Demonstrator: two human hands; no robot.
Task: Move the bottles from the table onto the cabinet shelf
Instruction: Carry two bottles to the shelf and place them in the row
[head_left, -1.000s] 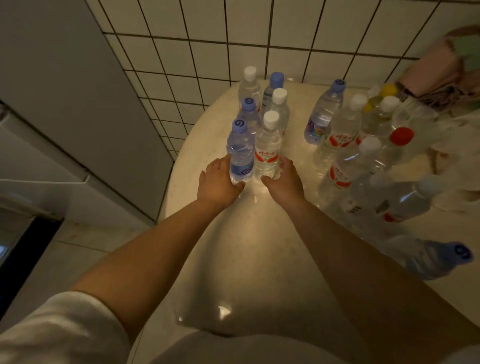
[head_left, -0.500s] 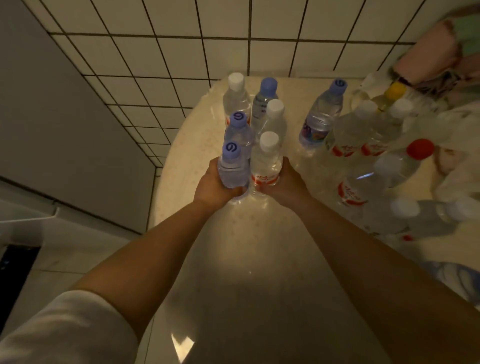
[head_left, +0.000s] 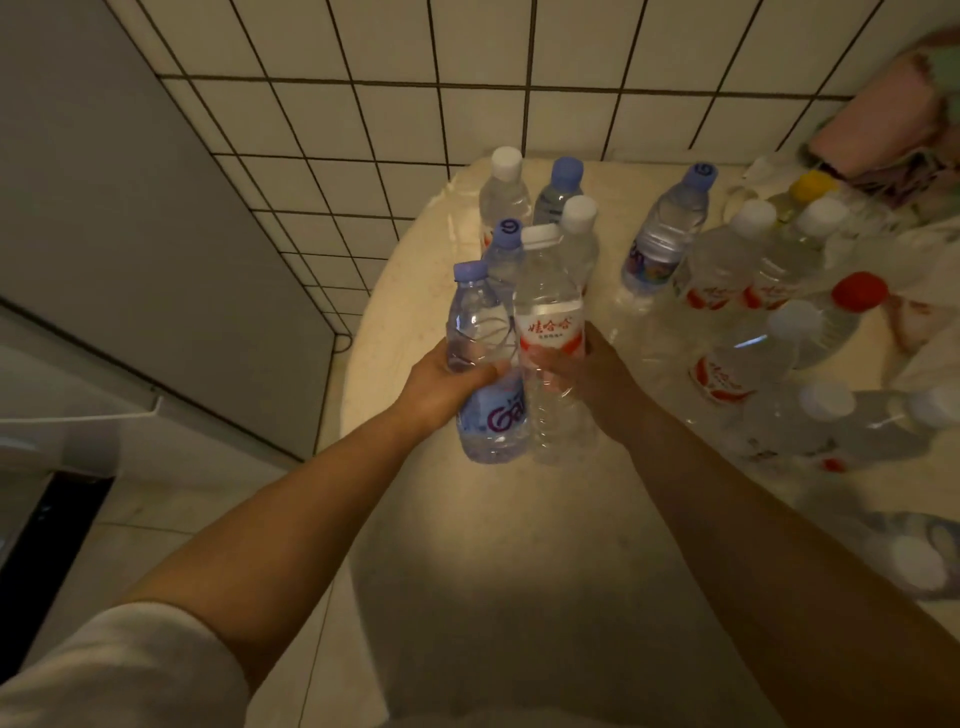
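Left hand: the left hand (head_left: 441, 382) wraps round the middle of the blue-capped bottle (head_left: 485, 374), fingers curled across its front and clamped on it, thumb side hidden behind.
Right hand: the right hand (head_left: 589, 374) grips the white-capped bottle (head_left: 550, 343) at its red label, fingers closed round the far side.
Why held so: one bottle per hand, the pair pressed side by side, looks like a way to carry two in a single trip; a mid-body grip keeps each roughly upright.
Where the pair is: both seem lifted off the table (head_left: 519, 545), above its left half, bases hanging below the fingers, caps leaning away towards the tiled wall (head_left: 467, 130).
Left behind: four bottles (head_left: 540, 218) stand near the table's back edge; a larger crowd (head_left: 753, 291) fills the right side, some lying down.
Shelf: not in view, so I cannot tell how far the carry is.
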